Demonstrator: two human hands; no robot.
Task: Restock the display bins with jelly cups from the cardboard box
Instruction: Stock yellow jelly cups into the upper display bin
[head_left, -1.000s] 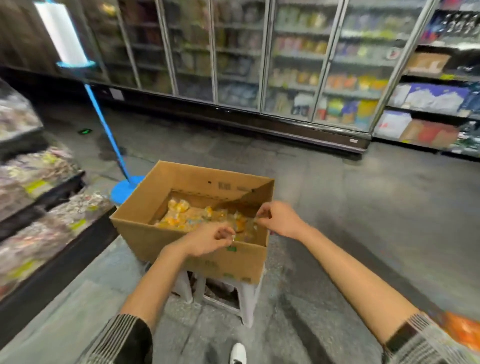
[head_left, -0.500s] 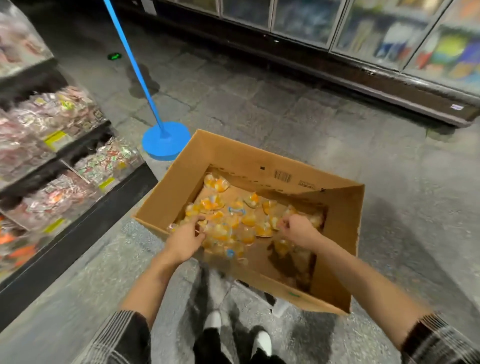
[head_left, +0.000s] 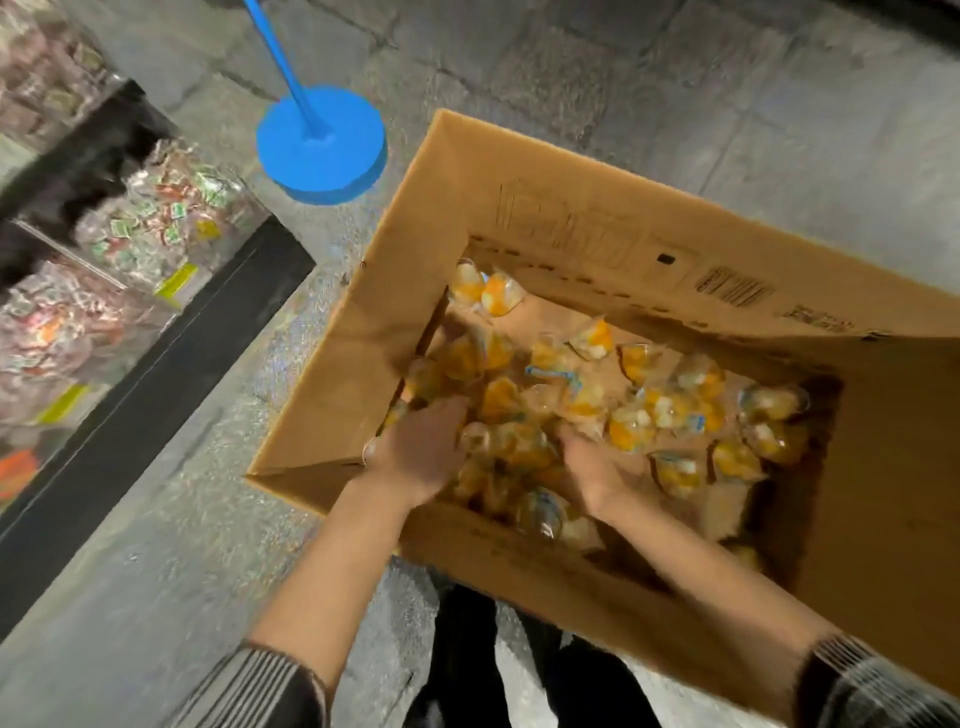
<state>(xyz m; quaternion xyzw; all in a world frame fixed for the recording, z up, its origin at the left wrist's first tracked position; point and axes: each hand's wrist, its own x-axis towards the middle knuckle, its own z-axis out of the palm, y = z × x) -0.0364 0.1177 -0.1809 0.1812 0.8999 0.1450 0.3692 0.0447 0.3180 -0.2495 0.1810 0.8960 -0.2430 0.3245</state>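
An open cardboard box (head_left: 457, 208) stands in front of me, its bottom strewn with several clear jelly cups (head_left: 641, 418) of orange and white filling. Both my hands are down inside it on the near left side. My left hand (head_left: 421, 452) is knuckles up, with its fingers curled into the heap of cups. My right hand (head_left: 592, 470) is cupped against the same heap from the right, with its fingertips buried among the cups. A clump of cups sits between the two hands. The display bins (head_left: 171, 218) with wrapped sweets are at the left.
A blue round stand base (head_left: 322, 145) with a blue pole stands on the stone floor beyond the box's left corner. A black shelf ledge (head_left: 156, 374) runs along the bins. My dark trouser legs (head_left: 467, 649) are below the box's near wall.
My view has tilted down and moved closer over the box. Both hands went from the box's rim deeper into the cups and drew together around a clump.
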